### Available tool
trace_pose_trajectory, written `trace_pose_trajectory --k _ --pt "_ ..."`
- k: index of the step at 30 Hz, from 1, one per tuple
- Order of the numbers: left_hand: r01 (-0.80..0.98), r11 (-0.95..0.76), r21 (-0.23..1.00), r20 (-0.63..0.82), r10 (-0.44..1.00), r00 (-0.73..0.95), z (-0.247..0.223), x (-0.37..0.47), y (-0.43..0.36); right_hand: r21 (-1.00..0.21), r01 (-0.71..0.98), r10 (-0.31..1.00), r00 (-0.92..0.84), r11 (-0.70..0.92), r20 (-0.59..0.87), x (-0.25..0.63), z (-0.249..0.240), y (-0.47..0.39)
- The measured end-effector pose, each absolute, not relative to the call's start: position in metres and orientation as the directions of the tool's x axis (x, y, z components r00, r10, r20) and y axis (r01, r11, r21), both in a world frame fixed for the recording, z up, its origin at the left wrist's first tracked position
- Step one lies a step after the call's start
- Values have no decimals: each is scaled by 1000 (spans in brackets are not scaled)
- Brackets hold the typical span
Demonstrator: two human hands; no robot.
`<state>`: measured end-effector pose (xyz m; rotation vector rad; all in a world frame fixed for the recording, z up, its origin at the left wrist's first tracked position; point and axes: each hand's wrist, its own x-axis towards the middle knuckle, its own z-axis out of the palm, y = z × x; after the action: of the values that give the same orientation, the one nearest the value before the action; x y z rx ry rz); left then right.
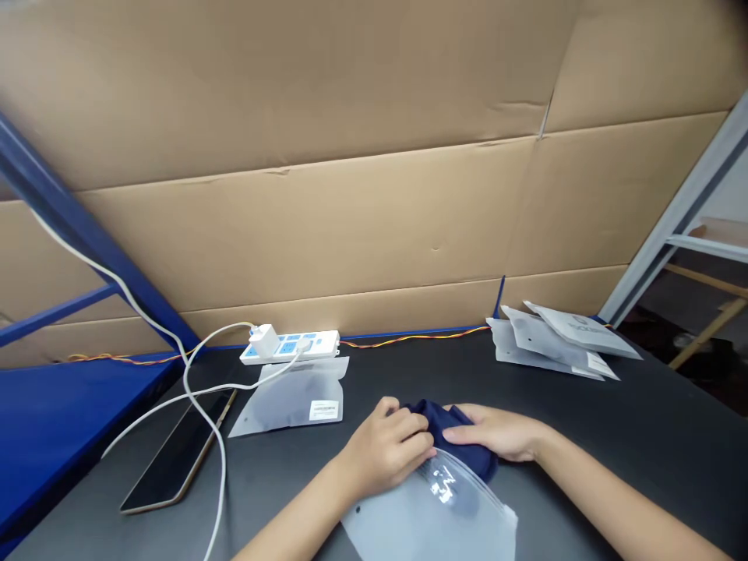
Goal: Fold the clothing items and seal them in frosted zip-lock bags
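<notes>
A dark navy folded cloth [467,454] lies partly inside the mouth of a frosted zip bag [438,518] at the bottom centre. My left hand [389,448] is closed on the bag's edge at the left of its opening, its fingers curled against the cloth. From the right, my right hand [496,432] grips the cloth, thumb on top and the other fingers behind it. The bag's zip edge curves across the front of the cloth, and a clear slider tab shows at its right corner. Part of the cloth shows faintly through the bag.
Several frosted bags [555,343] lie stacked at the back right. Another labelled bag [292,396] lies left of centre, before a white power strip [324,344]. A tablet [178,456] rests at the left beneath looping white cables [220,460]. Cardboard [351,234] walls the back.
</notes>
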<state>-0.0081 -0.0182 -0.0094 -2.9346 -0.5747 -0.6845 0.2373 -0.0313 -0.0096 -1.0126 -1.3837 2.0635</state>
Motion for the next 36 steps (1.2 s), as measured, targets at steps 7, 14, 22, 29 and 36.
trace_pose_trajectory --k 7,14,22,29,36 --pt "317 -940 -122 489 221 844 -7 -6 -23 -875 109 583 -706 -472 -402 233 -17 -34" --pt "249 -951 182 372 301 878 3 -2 -26 -846 427 468 -705 -319 -533 243 -5 -33" --pt "505 -784 361 194 592 782 6 -22 -10 -969 179 784 -572 -169 -242 247 -8 -20" --pt "574 -563 594 8 718 696 12 -25 -8 -968 248 745 -637 -42 -196 253 -6 -17" --pt "537 -459 708 -141 653 744 16 -24 -11 -947 319 662 -705 -23 -254 257 -6 -21"
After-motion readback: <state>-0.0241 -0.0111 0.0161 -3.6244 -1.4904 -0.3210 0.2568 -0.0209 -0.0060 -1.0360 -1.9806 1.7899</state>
